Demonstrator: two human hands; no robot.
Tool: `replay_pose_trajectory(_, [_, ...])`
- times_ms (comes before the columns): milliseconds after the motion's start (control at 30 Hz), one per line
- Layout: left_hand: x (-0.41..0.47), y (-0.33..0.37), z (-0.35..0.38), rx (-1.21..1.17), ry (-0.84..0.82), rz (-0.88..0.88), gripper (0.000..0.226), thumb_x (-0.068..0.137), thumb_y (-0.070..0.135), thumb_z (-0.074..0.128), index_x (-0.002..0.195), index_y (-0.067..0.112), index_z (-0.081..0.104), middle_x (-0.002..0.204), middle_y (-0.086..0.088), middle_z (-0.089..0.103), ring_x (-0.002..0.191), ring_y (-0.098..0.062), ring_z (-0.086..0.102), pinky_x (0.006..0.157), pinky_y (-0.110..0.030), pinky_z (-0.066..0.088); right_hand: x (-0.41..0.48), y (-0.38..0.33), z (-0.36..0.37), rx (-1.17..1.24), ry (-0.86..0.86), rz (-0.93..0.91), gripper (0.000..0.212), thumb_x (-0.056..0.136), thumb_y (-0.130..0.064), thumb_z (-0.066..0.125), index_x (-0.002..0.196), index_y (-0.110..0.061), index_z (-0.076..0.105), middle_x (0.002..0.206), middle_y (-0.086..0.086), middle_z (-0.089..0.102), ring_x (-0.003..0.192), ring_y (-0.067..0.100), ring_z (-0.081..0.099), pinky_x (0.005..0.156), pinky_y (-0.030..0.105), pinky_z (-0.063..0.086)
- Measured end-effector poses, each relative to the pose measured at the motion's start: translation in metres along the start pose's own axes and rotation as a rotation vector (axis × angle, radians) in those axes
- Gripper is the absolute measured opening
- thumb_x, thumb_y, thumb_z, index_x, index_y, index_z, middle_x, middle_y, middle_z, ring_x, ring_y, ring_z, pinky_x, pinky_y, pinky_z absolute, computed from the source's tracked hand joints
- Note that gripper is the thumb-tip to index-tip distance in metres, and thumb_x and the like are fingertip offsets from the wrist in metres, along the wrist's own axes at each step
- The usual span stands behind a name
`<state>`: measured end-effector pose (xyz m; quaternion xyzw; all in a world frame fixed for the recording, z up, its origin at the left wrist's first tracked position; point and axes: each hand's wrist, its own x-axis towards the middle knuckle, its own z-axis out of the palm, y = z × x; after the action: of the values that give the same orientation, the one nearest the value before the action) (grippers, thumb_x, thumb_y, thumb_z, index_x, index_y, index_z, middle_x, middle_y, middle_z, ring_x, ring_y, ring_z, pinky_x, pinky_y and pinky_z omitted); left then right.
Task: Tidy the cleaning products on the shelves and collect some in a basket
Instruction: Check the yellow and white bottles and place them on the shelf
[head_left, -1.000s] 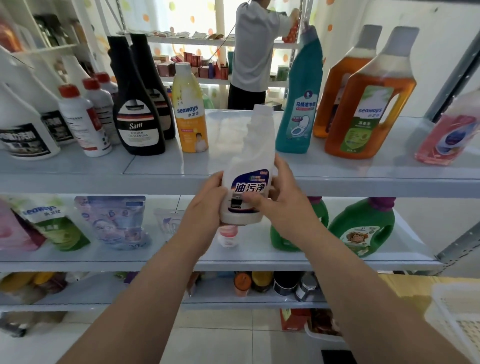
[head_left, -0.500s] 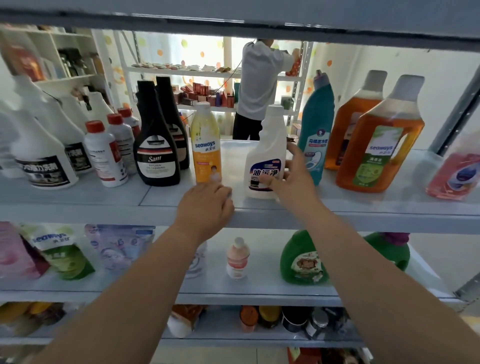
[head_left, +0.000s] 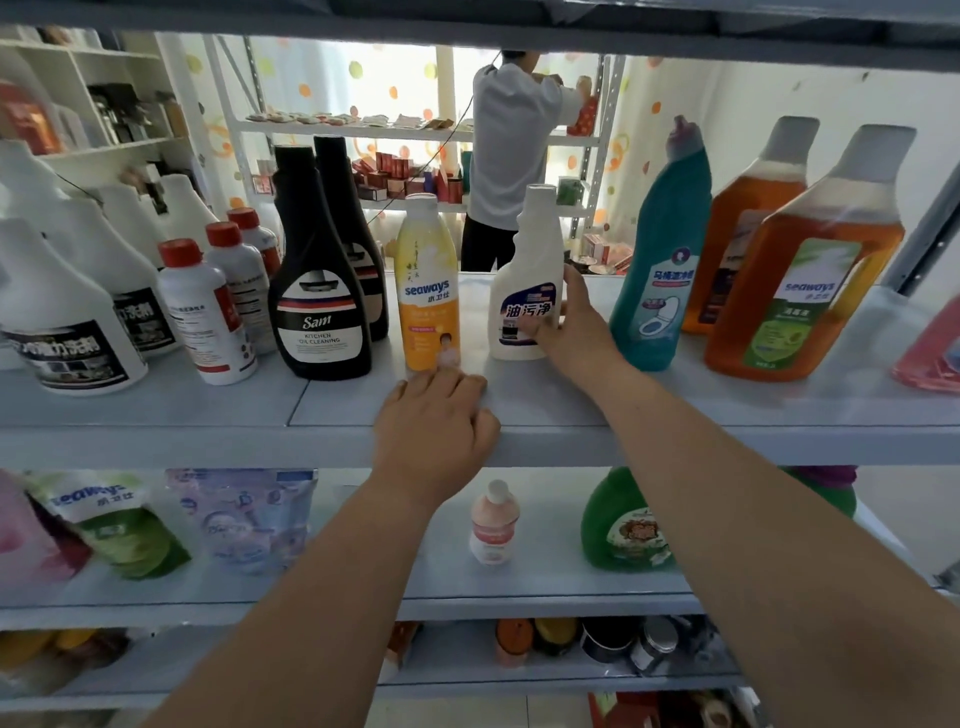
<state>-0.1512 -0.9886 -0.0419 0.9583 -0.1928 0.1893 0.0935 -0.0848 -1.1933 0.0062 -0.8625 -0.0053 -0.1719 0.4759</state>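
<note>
A white bottle with a blue label stands upright on the upper shelf, between a yellow Seaways bottle and a teal toilet-cleaner bottle. My right hand holds the white bottle's lower right side, thumb across the label and fingers behind it. My left hand rests on the shelf's front edge just below the yellow bottle, fingers loosely bent, holding nothing.
Two black Sam bottles, red-capped white bottles and big white jugs fill the shelf's left. Two orange bottles stand at right. Below sit refill pouches, a small pink bottle and green jugs. A person works behind.
The white bottle went from both hands in front of the shelf up onto the upper shelf. My left hand let go and settled on the shelf edge; the view moved closer.
</note>
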Motion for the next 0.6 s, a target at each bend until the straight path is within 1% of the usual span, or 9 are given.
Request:
replay_pose_trajectory(67, [0.001, -0.001, 0.002, -0.003, -0.004, -0.001, 0.049, 0.097, 0.039, 0.033, 0.137, 0.025, 0.059, 0.141, -0.001, 0.059, 0.125, -0.024, 0.052, 0.107, -0.043, 0.041, 0.008, 0.001, 0.005, -0.021, -0.001, -0.005, 0.079, 0.096, -0.027, 0.073, 0.157, -0.025, 0.022, 0.121, -0.008, 0.060, 0.107, 0.014, 0.057, 0.092, 0.030, 0.043])
replay_pose_trajectory(167, [0.002, -0.001, 0.003, -0.016, -0.005, -0.009, 0.053, 0.096, 0.041, 0.029, 0.137, 0.025, 0.059, 0.143, -0.001, 0.058, 0.125, -0.024, 0.052, 0.108, -0.044, 0.042, 0.015, 0.002, 0.011, -0.036, 0.022, 0.005, 0.076, 0.097, -0.026, 0.071, 0.157, -0.023, 0.023, 0.132, 0.000, 0.064, 0.111, 0.017, 0.058, 0.095, 0.032, 0.044])
replay_pose_trajectory(267, [0.001, -0.001, 0.003, -0.019, 0.008, -0.008, 0.056, 0.094, 0.041, 0.026, 0.135, 0.024, 0.061, 0.141, -0.003, 0.059, 0.123, -0.025, 0.053, 0.106, -0.043, 0.043, 0.014, 0.004, 0.016, -0.032, 0.039, 0.013, 0.076, 0.098, -0.028, 0.070, 0.157, -0.025, 0.023, 0.128, -0.004, 0.062, 0.108, 0.014, 0.057, 0.092, 0.030, 0.043])
replay_pose_trajectory(300, [0.001, -0.002, 0.003, -0.018, 0.008, -0.007, 0.058, 0.094, 0.042, 0.024, 0.134, 0.024, 0.061, 0.140, -0.003, 0.060, 0.122, -0.025, 0.053, 0.106, -0.043, 0.043, 0.013, 0.005, 0.017, -0.028, 0.037, 0.016, 0.076, 0.098, -0.028, 0.069, 0.158, -0.025, 0.022, 0.129, -0.004, 0.061, 0.110, 0.014, 0.057, 0.094, 0.032, 0.044])
replay_pose_trajectory(367, [0.001, -0.002, 0.003, -0.022, 0.007, -0.005, 0.061, 0.093, 0.043, 0.020, 0.134, 0.024, 0.062, 0.141, -0.004, 0.060, 0.122, -0.026, 0.054, 0.105, -0.044, 0.044, 0.012, 0.006, 0.017, -0.015, 0.034, 0.029, 0.077, 0.099, -0.027, 0.068, 0.159, -0.025, 0.020, 0.139, 0.001, 0.061, 0.119, 0.020, 0.059, 0.103, 0.037, 0.047])
replay_pose_trajectory(400, [0.001, -0.002, 0.003, -0.027, 0.005, -0.005, 0.062, 0.092, 0.043, 0.020, 0.133, 0.024, 0.062, 0.142, -0.005, 0.060, 0.123, -0.026, 0.054, 0.105, -0.044, 0.045, 0.012, 0.006, 0.016, -0.005, 0.032, 0.036, 0.077, 0.099, -0.027, 0.068, 0.159, -0.025, 0.020, 0.140, 0.002, 0.061, 0.122, 0.023, 0.060, 0.105, 0.039, 0.047])
replay_pose_trajectory(467, [0.001, -0.002, 0.003, -0.037, -0.001, -0.003, 0.062, 0.092, 0.043, 0.020, 0.132, 0.023, 0.062, 0.142, -0.006, 0.059, 0.122, -0.027, 0.054, 0.104, -0.044, 0.045, 0.011, 0.006, 0.014, 0.036, 0.021, 0.062, 0.076, 0.099, -0.026, 0.069, 0.159, -0.027, 0.021, 0.135, -0.001, 0.062, 0.124, 0.024, 0.061, 0.104, 0.037, 0.047])
replay_pose_trajectory(533, [0.002, -0.002, 0.003, -0.040, -0.005, 0.001, 0.060, 0.092, 0.043, 0.021, 0.131, 0.024, 0.062, 0.144, -0.007, 0.058, 0.121, -0.027, 0.055, 0.104, -0.044, 0.046, 0.008, 0.006, 0.012, 0.055, 0.011, 0.091, 0.076, 0.099, -0.026, 0.069, 0.158, -0.029, 0.022, 0.127, -0.007, 0.060, 0.122, 0.024, 0.062, 0.099, 0.033, 0.047])
replay_pose_trajectory(600, [0.003, -0.002, 0.005, -0.044, 0.007, 0.002, 0.058, 0.092, 0.042, 0.022, 0.128, 0.023, 0.063, 0.147, -0.008, 0.055, 0.120, -0.028, 0.056, 0.101, -0.043, 0.047, 0.005, 0.006, 0.011, 0.035, 0.007, 0.100, 0.075, 0.100, -0.027, 0.068, 0.158, -0.031, 0.021, 0.128, -0.007, 0.060, 0.122, 0.024, 0.063, 0.097, 0.033, 0.047])
